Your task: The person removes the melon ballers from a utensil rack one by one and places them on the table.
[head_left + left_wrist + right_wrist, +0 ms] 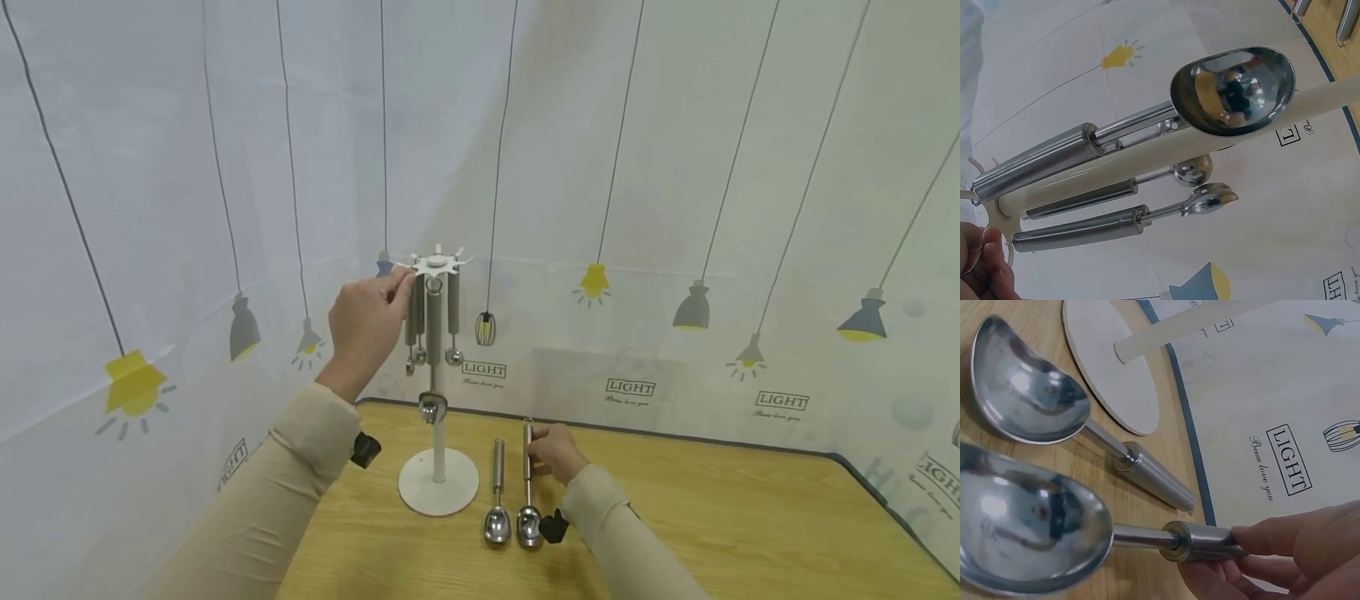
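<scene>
White backdrop [570, 175] reads "LIGHT"; right hand [557, 452] grips steel scoop [528, 468].

Left arm [273, 492] reaches forward and up, left hand [367, 329] raised high in a pinch. Right arm [633, 537] extends forward, lower; right hand [558, 452] is down low, curled in a grip.

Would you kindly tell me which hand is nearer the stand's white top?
Left. The left hand is up at the white top; the right hand is below it, holding a scoop.
</scene>
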Motion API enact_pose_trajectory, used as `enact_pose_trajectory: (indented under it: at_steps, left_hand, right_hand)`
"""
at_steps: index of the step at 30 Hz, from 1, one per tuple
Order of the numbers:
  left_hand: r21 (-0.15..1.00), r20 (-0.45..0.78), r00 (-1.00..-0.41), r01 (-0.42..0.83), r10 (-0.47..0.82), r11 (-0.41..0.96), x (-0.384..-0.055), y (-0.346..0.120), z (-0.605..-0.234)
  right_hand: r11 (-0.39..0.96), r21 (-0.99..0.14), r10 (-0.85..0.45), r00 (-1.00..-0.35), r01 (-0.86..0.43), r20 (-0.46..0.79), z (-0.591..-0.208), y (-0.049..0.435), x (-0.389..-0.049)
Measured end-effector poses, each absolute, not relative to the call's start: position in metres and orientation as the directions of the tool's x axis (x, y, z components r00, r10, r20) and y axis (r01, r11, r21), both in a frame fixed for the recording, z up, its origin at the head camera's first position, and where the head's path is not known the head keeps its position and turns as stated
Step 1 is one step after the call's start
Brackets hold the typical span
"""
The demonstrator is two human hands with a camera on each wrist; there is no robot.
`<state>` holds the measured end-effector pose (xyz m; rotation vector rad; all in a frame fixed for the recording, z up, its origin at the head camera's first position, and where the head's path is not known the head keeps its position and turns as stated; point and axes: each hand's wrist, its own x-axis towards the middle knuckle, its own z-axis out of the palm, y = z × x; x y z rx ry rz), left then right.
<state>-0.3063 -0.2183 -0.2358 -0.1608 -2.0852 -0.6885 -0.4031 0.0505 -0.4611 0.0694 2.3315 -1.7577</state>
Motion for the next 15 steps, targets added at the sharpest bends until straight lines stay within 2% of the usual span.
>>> enact_pose_trajectory:
  at_steps: [8, 15]
  left_hand:
    - [0.414, 0.800, -0.584, 0.371, -0.137, 0.831, -0.307, -0.219, -0.237]
    - [0.402, 0.806, -0.577, 0.366, -0.135, 0.839, -0.309, -0.220, -0.237]
  right_hand:
    - [0.309, -0.930, -0.076, -0.970, 0.198, -0.232, -0.474, 0.047, -0.409]
    - [0.385, -0.910, -0.075, -0.978, 0.152, -0.195, -0.486, 0.042, -0.413]
